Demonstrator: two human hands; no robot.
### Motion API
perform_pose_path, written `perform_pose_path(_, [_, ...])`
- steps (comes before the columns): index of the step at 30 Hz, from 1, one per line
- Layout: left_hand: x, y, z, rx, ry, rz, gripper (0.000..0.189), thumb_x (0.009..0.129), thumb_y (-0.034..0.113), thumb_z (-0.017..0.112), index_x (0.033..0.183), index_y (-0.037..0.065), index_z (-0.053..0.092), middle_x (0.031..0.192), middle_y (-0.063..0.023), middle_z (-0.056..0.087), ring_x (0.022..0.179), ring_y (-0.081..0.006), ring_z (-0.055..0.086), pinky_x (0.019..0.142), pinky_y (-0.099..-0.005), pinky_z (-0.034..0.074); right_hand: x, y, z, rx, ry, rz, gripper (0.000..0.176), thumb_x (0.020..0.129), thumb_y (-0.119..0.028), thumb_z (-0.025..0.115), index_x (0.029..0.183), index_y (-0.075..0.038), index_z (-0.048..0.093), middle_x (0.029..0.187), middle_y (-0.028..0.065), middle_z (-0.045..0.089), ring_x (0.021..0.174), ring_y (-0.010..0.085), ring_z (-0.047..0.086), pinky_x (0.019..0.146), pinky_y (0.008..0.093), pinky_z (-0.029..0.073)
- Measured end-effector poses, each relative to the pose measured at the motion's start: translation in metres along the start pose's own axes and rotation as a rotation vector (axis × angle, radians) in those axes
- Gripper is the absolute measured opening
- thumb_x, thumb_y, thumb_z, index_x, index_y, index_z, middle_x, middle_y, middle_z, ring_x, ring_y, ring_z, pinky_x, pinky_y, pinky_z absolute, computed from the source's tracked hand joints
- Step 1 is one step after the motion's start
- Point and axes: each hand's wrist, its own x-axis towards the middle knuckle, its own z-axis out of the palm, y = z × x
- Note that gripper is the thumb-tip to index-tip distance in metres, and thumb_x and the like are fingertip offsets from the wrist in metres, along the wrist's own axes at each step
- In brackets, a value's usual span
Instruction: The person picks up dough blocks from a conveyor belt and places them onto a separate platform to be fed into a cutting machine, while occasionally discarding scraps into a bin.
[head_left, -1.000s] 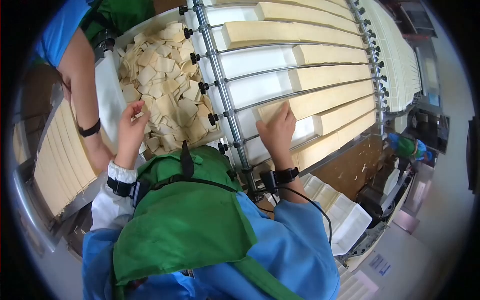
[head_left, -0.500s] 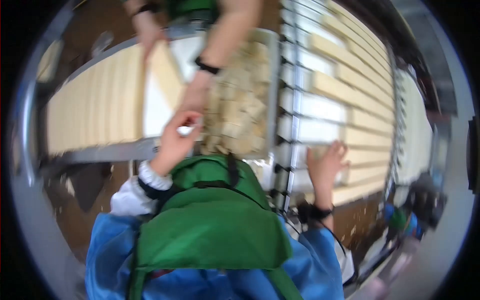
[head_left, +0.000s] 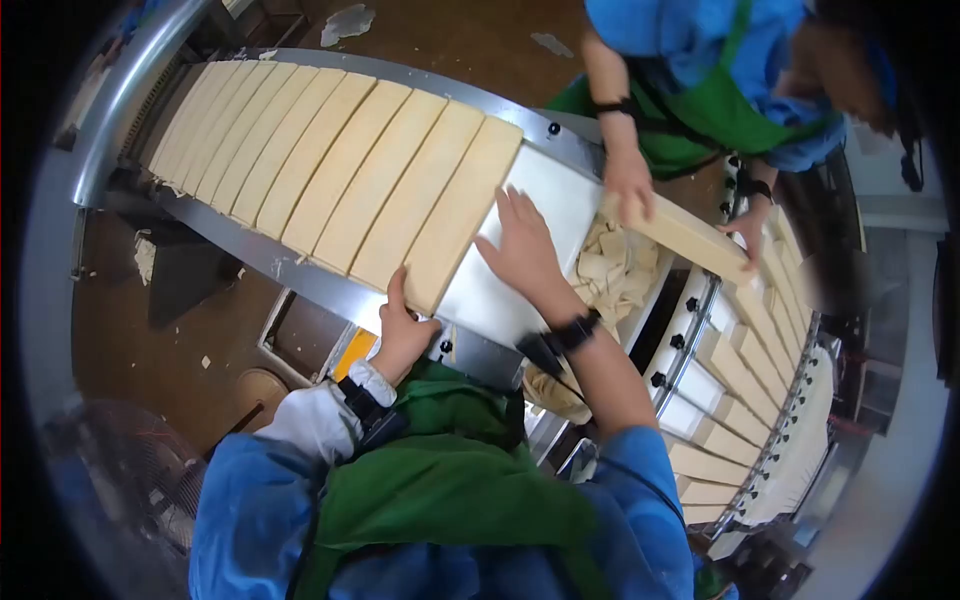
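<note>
My left hand [head_left: 400, 335] is at the near end of the last long, pale, dough-like slab [head_left: 465, 215] in a row on the belt. Its index finger is stretched against the slab's end, with the thumb apart. Over the white belt [head_left: 550, 185], my right hand [head_left: 525, 245] lies open with spread fingers, fingertips close to that slab's long side. Neither hand grips anything. To the right, a co-worker's two hands [head_left: 630, 180] hold another pale slab [head_left: 695, 237] by its ends.
A heap of folded pale scraps [head_left: 615, 265] fills a tray beside the belt. More slabs [head_left: 735, 430] lie side by side on a second conveyor at right, behind a metal bar with black knobs [head_left: 657, 380]. A curved metal pipe [head_left: 120, 120] crosses the far left.
The view has turned. My right hand has gone from the right-hand slabs to the left belt; my left hand is now at a slab's end. The co-worker's hands are now on a slab at right.
</note>
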Motion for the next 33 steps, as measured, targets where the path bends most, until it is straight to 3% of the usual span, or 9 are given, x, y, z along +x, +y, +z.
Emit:
perform_pose_path(4, [0.021,0.004,-0.031,-0.158,-0.300,-0.157,0.098,0.073,0.002,0.075,0.160,0.016,0.030,0.095,-0.0076,0.065,0.079,-0.0153,0.059,0.073,-0.0297,0.051,0.107,0.019,0.061,-0.118,0.091,0.053,0.070,0.093,-0.028,0.063,0.149,0.005,0.040,0.158,0.0229,0.037,0.149,0.0380,0.030,0.122,0.0481,0.025])
perform_pose_path(10, [0.039,0.030,-0.063,-0.135,-0.593,-0.304,0.100,0.079,-0.001,0.074,0.163,0.019,0.023,0.119,-0.0122,0.069,0.100,-0.0174,0.067,0.088,-0.0305,0.054,0.134,0.037,0.092,-0.284,0.056,0.184,0.064,0.099,-0.028,0.051,0.153,0.004,0.037,0.162,0.0169,0.033,0.153,0.0309,0.024,0.124,0.0533,0.016])
perform_pose_path(13, [0.039,0.052,-0.066,-0.255,-0.589,-0.359,0.103,0.078,-0.001,0.075,0.163,0.019,0.020,0.125,-0.0142,0.066,0.105,-0.0200,0.067,0.089,-0.0318,0.054,0.136,0.035,0.088,-0.329,0.038,0.207,0.062,0.099,-0.027,0.049,0.151,0.004,0.038,0.161,0.0158,0.035,0.152,0.0299,0.026,0.124,0.0561,0.015])
perform_pose_path(17, [0.040,0.024,-0.039,-0.195,-0.542,-0.231,0.106,0.079,0.000,0.073,0.164,0.020,0.013,0.137,-0.0209,0.059,0.116,-0.0297,0.063,0.095,-0.0362,0.052,0.164,0.035,0.070,-0.374,0.163,0.188,0.046,0.080,-0.026,0.062,0.117,0.002,0.060,0.121,0.0170,0.060,0.123,0.0325,0.051,0.116,0.0666,0.024])
perform_pose_path(20, [0.039,0.053,-0.042,-0.178,-0.602,-0.378,0.113,0.077,0.008,0.076,0.165,0.021,0.006,0.137,-0.0279,0.057,0.120,-0.0359,0.060,0.099,-0.0389,0.049,0.181,0.033,0.059,-0.319,0.080,0.346,0.053,0.073,-0.031,0.067,0.115,0.001,0.062,0.122,0.0175,0.060,0.123,0.0315,0.052,0.110,0.0617,0.032])
perform_pose_path(23, [0.036,0.037,-0.026,-0.100,-0.531,-0.195,0.115,0.075,0.011,0.077,0.164,0.016,0.004,0.142,-0.0317,0.053,0.125,-0.0404,0.058,0.102,-0.0377,0.048,0.180,0.034,0.045,-0.227,-0.065,0.418,0.056,0.071,-0.032,0.065,0.116,0.001,0.061,0.124,0.0207,0.059,0.123,0.0326,0.054,0.110,0.0638,0.031])
perform_pose_path(26, [0.034,0.017,-0.008,0.211,-0.370,0.181,0.117,0.074,0.016,0.077,0.164,0.014,0.003,0.126,-0.0328,0.062,0.111,-0.0446,0.065,0.095,-0.0425,0.053,0.156,0.054,0.028,-0.248,-0.042,0.454,0.059,0.072,-0.034,0.066,0.119,0.002,0.061,0.120,0.0211,0.062,0.121,0.0336,0.057,0.108,0.0654,0.032])
perform_pose_path(30, [0.034,0.042,-0.006,0.326,-0.434,0.158,0.114,0.071,0.021,0.079,0.161,0.009,0.010,0.110,-0.0310,0.068,0.098,-0.0472,0.068,0.088,-0.0475,0.056,0.090,0.108,0.000,-0.397,0.079,0.645,0.069,0.072,-0.040,0.069,0.123,0.005,0.060,0.118,0.0224,0.063,0.120,0.0345,0.058,0.108,0.0590,0.038])
perform_pose_path(33, [0.047,0.052,0.010,0.441,-0.407,0.167,0.104,0.069,0.023,0.081,0.154,0.004,0.024,0.094,-0.0281,0.070,0.087,-0.0478,0.069,0.080,-0.0511,0.057,0.037,0.151,-0.037,-0.183,0.078,0.799,0.078,0.071,-0.044,0.073,0.128,0.007,0.058,0.118,0.0235,0.066,0.120,0.0313,0.060,0.104,0.0487,0.044])
